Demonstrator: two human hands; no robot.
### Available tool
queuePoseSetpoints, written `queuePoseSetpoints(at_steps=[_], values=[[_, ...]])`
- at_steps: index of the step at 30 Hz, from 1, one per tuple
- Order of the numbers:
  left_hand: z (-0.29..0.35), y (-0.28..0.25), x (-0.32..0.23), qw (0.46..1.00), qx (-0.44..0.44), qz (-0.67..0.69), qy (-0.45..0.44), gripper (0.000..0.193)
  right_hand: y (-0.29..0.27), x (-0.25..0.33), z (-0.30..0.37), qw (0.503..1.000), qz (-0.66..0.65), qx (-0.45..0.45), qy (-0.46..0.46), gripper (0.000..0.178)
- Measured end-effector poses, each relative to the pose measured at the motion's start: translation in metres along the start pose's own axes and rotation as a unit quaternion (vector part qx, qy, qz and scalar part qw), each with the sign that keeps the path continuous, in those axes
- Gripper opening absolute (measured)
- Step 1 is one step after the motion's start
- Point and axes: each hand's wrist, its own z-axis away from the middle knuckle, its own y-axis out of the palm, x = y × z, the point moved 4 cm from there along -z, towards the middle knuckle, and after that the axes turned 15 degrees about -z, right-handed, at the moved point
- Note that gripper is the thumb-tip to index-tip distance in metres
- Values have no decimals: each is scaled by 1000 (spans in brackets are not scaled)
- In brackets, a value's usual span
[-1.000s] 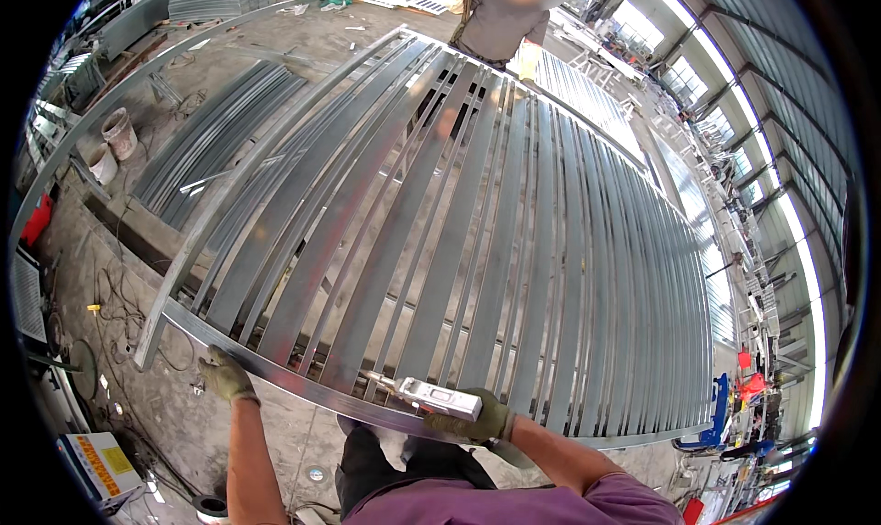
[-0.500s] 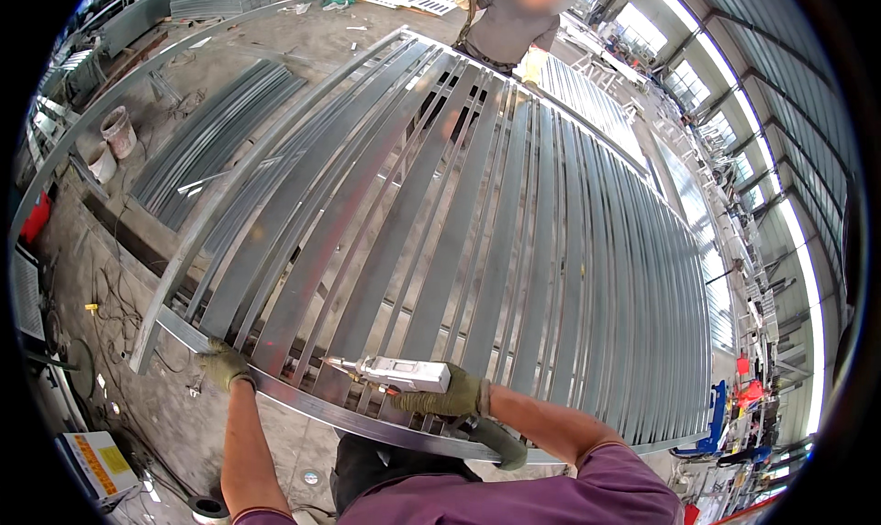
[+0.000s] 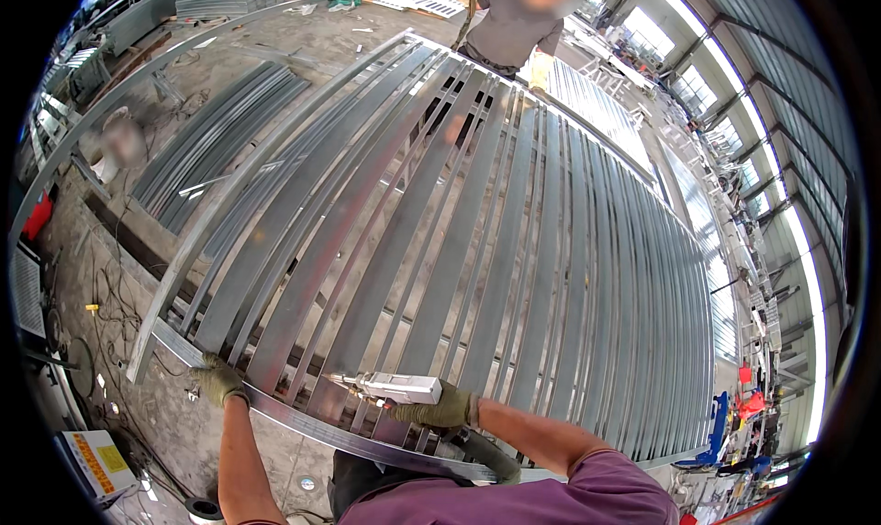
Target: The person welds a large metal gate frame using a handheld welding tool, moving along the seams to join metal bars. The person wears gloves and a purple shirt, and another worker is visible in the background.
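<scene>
A large metal frame [image 3: 303, 426] with many long grey slats [image 3: 424, 215] lies in front of me. My left hand [image 3: 220, 380], in a green work glove, is closed over the near rail close to the left corner, beside a wide slat's end. In my gloved right hand [image 3: 444, 406] is a welding gun [image 3: 401, 387] with a white boxy body. Its thin nozzle points left, low over the near end of a wide slat; whether the tip touches is unclear. A thick dark sleeved hose hangs below that hand, crossing the near rail.
Across the frame stands another person [image 3: 510, 27] with a gloved hand near the far rail. Stacked metal strips [image 3: 216, 139] lie on the floor at left, near a bucket [image 3: 121, 139]. Cables trail over the left floor by a white machine box [image 3: 94, 465].
The view has shifted slightly. My left hand keeps its hold on the near rail, and the welding gun stays over nearly the same slat end.
</scene>
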Motion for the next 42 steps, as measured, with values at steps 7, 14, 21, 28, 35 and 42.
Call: queuePoseSetpoints(at_steps=[7,14,21,28,35,42], values=[[1,-2,-1,1000,-4,-20,14,92,1,4,2,998,-52,-25,11,48],[1,-4,1,1000,9,-14,13,92,-5,-13,-5,999,-29,11,31,71],[-3,-1,4,998,25,-50,17,90,-5,-13,-1,999,-21,9,35,71],[-7,1,7,999,18,-49,15,89,-3,0,3,1000,-25,9,14,67],[-20,15,15,999,0,-46,19,90,-2,-4,1,999,-25,8,33,69],[-5,-3,4,998,38,-35,22,89,-5,-14,1,1000,-27,-9,10,69]])
